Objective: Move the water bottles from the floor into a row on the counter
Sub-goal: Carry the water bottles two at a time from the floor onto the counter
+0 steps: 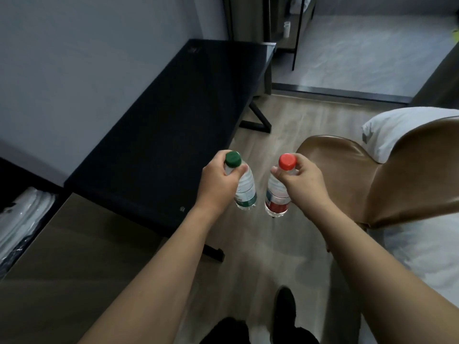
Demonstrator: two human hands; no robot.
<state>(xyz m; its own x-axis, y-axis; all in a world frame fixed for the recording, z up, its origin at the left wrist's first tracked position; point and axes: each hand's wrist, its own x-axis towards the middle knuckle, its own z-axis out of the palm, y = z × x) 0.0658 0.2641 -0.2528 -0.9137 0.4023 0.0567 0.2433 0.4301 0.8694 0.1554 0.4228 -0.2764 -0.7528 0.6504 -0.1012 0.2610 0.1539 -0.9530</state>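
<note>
Status: 2 water bottles are off the floor and in hand, held in mid-frame above the wood-look floor; none stands on the worktop yet, so by my reading the carry is under way and every placement is still to do. Whether more bottles wait on the floor cannot be told; none shows in the visible strip. Item 1: green-capped bottle, clear plastic with a white and green label band near its base, hanging roughly upright, just right of the worktop's near edge. The left hand grips it at the neck, fingers curled closed below the green cap. Item 2: red-capped bottle, clear plastic with a red, white and blue label band low on the body, also roughly upright, beside item 1 but not touching it. The right hand holds it at the neck, fingers and thumb closed round it under the red cap. Both look light and easily borne this way; fill level cannot be told. Destination: dark, long worktop, running from lower centre to upper centre along the grey wall at left. Surroundings: brown chair at right, white bedding behind it.
</note>
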